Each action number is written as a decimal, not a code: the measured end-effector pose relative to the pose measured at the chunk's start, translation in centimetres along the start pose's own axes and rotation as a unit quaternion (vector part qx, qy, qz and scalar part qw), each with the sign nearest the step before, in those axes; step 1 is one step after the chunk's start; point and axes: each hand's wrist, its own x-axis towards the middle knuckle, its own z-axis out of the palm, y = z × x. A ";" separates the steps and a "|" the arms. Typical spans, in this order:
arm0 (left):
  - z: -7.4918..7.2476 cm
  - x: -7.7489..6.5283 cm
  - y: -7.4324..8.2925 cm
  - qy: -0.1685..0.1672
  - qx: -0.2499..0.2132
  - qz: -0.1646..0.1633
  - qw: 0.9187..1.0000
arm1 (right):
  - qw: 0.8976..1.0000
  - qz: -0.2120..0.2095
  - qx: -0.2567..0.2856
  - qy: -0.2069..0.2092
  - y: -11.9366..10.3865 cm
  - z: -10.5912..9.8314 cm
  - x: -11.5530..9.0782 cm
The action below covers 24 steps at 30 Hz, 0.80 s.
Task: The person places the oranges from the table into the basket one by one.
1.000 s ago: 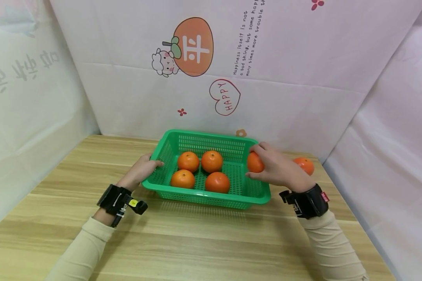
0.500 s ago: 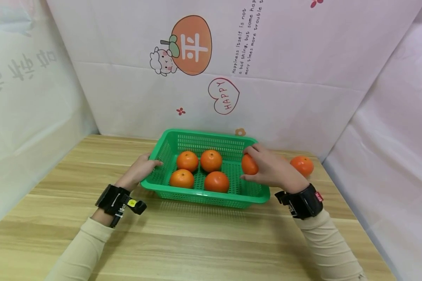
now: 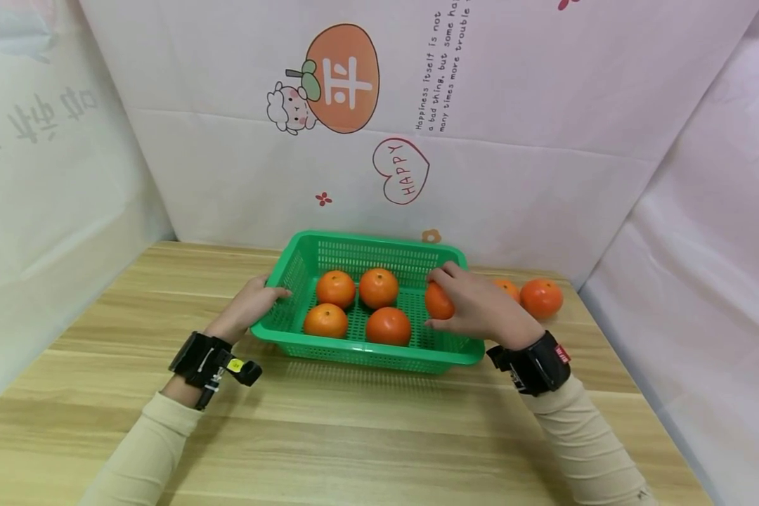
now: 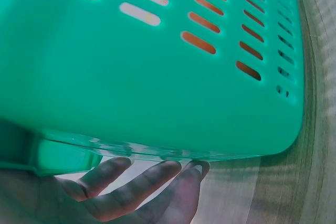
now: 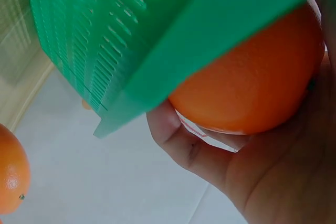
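A green perforated plastic basket [image 3: 417,355] stands on the wooden table. My left hand [image 3: 251,307] grips its left end, with the thumb over the rim and the other fingers at the outer wall, as the left wrist view shows. Over the basket's right end, my right hand [image 3: 481,303] holds an orange [image 3: 439,302] between thumb and fingers. In the right wrist view, part of that orange [image 5: 252,82] is hidden behind the green rim. Several oranges lie on the basket's floor, among them a front right one [image 3: 388,327] and a back left one [image 3: 336,289].
Right of the basket, behind my right forearm, two more oranges lie on the table; one [image 3: 541,299] shows fully, the other [image 3: 508,289] partly. A printed white cloth [image 3: 228,176] hangs close behind the basket, with white cloth at both sides too.
My right hand has moved left with its orange, further in over the basket, so a second orange on the table now shows behind the arm. The left hand keeps its grip.
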 end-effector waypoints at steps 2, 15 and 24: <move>0.0 0.0 0.0 0.000 0.002 0.000 1.000 | 1.000 -0.003 -0.002 0.001 -0.1 0.1 0.0; 0.1 -0.1 0.3 0.001 -0.001 0.006 1.000 | 0.999 -0.030 0.018 -0.036 -0.9 1.3 0.7; 0.0 -0.2 0.3 0.001 -0.002 0.006 1.000 | 0.997 -0.047 0.004 -0.060 -1.4 3.1 1.4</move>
